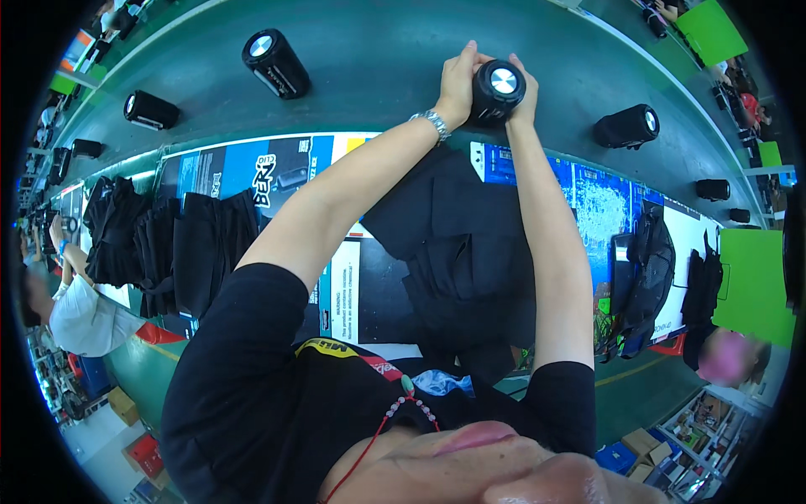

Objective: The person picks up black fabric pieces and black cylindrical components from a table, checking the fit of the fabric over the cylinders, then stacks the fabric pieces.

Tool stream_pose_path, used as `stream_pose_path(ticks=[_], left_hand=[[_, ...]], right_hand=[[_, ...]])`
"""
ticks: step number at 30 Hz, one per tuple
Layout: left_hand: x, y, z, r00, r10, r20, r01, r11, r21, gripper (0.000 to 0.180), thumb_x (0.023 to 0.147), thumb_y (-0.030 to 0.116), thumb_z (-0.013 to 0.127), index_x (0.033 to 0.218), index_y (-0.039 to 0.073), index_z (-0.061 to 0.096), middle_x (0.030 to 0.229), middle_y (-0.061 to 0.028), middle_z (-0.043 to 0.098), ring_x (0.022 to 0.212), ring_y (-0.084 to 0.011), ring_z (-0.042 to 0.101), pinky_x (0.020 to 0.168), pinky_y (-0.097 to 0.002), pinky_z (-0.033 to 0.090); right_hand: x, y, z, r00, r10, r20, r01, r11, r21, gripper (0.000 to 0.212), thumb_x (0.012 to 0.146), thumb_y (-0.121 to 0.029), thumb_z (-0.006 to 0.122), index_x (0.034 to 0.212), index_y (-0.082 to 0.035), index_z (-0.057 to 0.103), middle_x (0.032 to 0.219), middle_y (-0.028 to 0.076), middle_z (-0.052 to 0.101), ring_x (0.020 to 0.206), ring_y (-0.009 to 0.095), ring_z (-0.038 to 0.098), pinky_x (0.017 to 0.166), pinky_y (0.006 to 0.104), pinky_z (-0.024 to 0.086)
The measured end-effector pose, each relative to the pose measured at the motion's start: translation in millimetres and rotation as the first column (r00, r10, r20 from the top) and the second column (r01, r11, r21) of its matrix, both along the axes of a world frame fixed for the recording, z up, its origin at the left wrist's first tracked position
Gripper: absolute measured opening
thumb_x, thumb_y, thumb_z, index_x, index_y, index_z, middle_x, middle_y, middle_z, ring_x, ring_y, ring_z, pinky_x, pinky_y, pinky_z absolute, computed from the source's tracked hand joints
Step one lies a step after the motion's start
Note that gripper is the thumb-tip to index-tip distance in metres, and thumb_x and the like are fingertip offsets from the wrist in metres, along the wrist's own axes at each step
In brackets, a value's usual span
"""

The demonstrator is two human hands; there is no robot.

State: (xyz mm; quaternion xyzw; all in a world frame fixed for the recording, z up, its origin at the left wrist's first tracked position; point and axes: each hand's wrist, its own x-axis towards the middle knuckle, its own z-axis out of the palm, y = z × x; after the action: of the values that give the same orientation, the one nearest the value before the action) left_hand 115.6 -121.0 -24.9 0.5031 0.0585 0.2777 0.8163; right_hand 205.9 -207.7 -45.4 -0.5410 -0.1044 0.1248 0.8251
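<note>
Black cylinder, between your hands: underside out of sight; you cannot tell whether it touches the green surface below. Your left hand: fingers partly hidden behind the cylinder. Your right hand: palm hidden against it. Black cloth pile, near: folds overlap, pieces uncountable to you. Counter: partly covered by pile and forearms. Co-worker, left: head blurred. Co-worker, right: head blurred to a pink patch. Outermost cylinder, right: too small for you to read its details. Shelf, near right: cut by the dark rim.
</note>
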Motion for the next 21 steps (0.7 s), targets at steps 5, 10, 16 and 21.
stream_pose_path(ticks=[5,10,16,21], left_hand=[[-8.8,-1.5,17.1,0.952,0.157,-0.262,-0.090,0.964,0.252,0.052,0.097,0.041,0.041,0.102,-0.006,0.063,0.091,-0.0145,0.068,0.083,-0.0220,0.064,0.080,-0.0327,0.048],[-102.5,33.8,40.9,0.896,0.290,-0.337,-0.015,0.777,0.629,0.044,0.094,0.034,0.052,0.112,-0.006,0.058,0.104,-0.0199,0.066,0.097,-0.0292,0.064,0.089,-0.0358,0.048],[-326.0,117.0,73.1,0.808,0.573,-0.140,-0.033,0.280,0.960,0.036,0.091,0.033,0.059,0.105,0.001,0.062,0.098,-0.0161,0.066,0.088,-0.0274,0.066,0.075,-0.0354,0.052],[-424.7,63.8,46.8,0.671,0.670,-0.318,0.126,0.320,0.939,0.034,0.077,0.030,0.074,0.093,0.004,0.058,0.083,-0.0098,0.056,0.079,-0.0266,0.056,0.070,-0.0359,0.047]], right_hand=[[19.6,-19.4,-13.9,0.985,0.059,-0.161,-0.027,0.981,0.191,0.027,0.089,-0.021,0.057,0.095,0.003,0.068,0.089,0.010,0.067,0.081,0.021,0.065,0.073,0.0341,0.053],[7.3,-47.7,-4.9,0.965,-0.069,-0.252,0.071,0.997,-0.001,0.029,0.095,-0.022,0.049,0.102,0.002,0.062,0.095,0.012,0.067,0.084,0.026,0.066,0.076,0.0376,0.056],[-54.5,-91.1,87.0,0.904,-0.335,0.266,0.382,0.911,-0.153,0.027,0.096,-0.022,0.051,0.094,0.004,0.056,0.087,0.015,0.064,0.079,0.022,0.063,0.071,0.0329,0.052],[-203.3,-48.2,106.0,0.909,0.064,0.411,0.013,0.983,-0.182,0.020,0.092,-0.016,0.056,0.102,0.002,0.056,0.093,0.014,0.063,0.089,0.023,0.063,0.077,0.0340,0.051]])
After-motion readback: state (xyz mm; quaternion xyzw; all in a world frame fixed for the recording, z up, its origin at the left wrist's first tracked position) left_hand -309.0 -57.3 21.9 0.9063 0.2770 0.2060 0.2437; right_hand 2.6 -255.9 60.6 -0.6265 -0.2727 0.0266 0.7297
